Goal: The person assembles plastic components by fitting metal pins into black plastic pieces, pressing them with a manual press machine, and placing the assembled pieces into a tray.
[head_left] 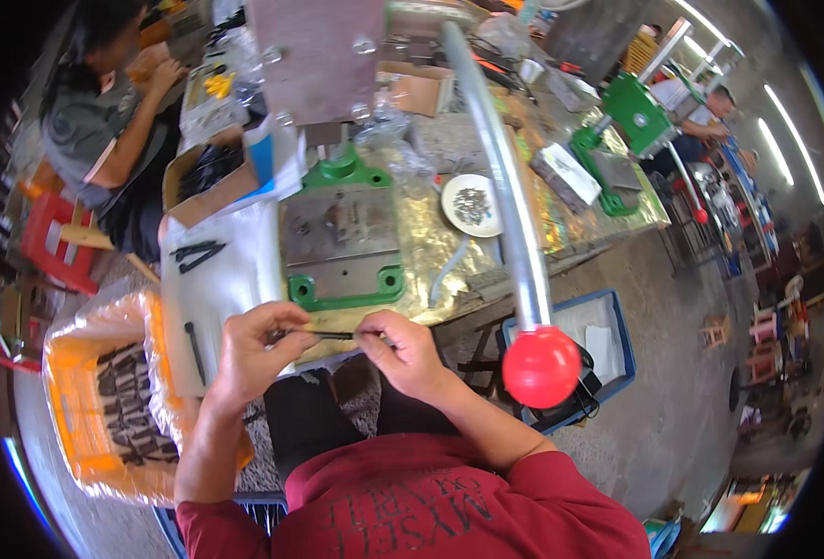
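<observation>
Between my two hands, just in front of the press, a thin black rod-like part (333, 334) is held level. My left hand (261, 349) pinches its left end between thumb and fingers. At the other end, the fingertips of my right hand (401, 352) close on it. Beyond my hands stands a green hand press (345, 296) with a flat steel bed. Its long steel lever (505, 168) ends in a red ball knob (542, 366), to the right of my right forearm. More black parts (196, 253) lie on a white sheet at the left.
An orange crate (76, 410) lined with plastic holds several black parts at my left. A white dish (468, 207) of small metal pieces sits right of the press. A cardboard box (230, 200) stands far left; a blue bin (624, 321) is lower right. Other people (104, 112) work nearby.
</observation>
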Action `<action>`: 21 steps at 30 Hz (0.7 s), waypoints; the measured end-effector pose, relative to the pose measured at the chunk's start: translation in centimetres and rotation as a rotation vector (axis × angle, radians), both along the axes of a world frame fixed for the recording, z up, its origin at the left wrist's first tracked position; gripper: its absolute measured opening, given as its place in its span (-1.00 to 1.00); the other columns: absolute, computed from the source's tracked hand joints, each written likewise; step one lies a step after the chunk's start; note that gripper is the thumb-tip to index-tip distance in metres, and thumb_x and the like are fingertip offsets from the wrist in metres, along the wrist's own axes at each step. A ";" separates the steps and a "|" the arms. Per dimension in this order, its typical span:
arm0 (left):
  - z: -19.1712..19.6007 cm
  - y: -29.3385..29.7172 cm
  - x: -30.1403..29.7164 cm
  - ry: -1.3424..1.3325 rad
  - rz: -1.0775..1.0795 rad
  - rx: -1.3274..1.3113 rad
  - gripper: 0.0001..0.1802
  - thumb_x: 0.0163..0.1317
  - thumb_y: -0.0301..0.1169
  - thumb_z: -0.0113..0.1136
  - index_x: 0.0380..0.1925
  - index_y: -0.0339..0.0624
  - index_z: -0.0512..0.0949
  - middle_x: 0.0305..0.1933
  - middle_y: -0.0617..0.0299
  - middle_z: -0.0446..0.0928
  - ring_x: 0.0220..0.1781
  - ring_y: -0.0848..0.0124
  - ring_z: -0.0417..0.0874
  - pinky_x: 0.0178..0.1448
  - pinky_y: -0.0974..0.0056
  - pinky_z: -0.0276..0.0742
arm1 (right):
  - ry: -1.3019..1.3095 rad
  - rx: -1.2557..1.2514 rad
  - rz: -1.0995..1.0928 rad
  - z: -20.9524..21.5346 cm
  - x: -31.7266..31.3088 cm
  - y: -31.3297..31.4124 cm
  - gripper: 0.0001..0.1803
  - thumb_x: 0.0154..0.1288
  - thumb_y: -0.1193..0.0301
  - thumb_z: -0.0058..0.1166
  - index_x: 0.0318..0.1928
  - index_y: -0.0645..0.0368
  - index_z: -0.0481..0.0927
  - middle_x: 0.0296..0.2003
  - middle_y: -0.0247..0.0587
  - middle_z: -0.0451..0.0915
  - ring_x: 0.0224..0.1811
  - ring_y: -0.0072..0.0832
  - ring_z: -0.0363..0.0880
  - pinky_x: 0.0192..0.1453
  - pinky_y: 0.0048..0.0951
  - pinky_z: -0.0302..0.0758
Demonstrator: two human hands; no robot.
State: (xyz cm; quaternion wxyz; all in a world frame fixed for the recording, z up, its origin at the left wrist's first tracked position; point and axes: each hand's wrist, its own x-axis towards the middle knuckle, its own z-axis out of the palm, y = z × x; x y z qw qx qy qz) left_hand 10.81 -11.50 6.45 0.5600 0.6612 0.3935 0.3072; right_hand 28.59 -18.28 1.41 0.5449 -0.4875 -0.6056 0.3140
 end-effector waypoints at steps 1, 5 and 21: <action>0.1 -0.1 0.6 -0.034 0.021 -0.031 -0.80 -0.09 -0.60 0.16 -0.39 -0.35 0.43 -0.54 0.24 0.46 -0.58 0.61 0.44 -0.52 0.55 0.37 | 0.051 -0.033 0.007 -0.1 0.2 -0.2 -0.93 0.11 0.54 -0.06 -0.39 0.29 0.40 -0.49 -0.28 0.43 -0.46 -0.62 0.40 -0.33 -0.62 0.36; -1.8 -0.8 1.2 -0.424 0.079 -0.185 -0.77 -0.10 -0.58 0.19 -0.38 -0.34 0.44 -0.52 0.21 0.47 -0.55 0.54 0.47 -0.48 0.50 0.45 | 0.409 -0.165 0.072 -1.0 -0.6 -0.5 -0.94 0.16 0.54 -0.10 -0.35 0.27 0.37 -0.49 -0.40 0.36 -0.45 -0.73 0.30 -0.38 -0.70 0.29; -5.6 -3.0 3.9 -0.468 0.149 -0.231 -0.86 0.13 -0.46 -0.02 -0.38 -0.34 0.42 -0.39 0.19 0.48 -0.41 0.52 0.51 -0.33 0.47 0.48 | -0.095 -0.149 -0.460 -1.9 9.0 2.1 -0.90 0.13 0.49 -0.08 -0.36 0.27 0.44 -0.52 -0.43 0.39 -0.47 -0.72 0.28 -0.38 -0.70 0.24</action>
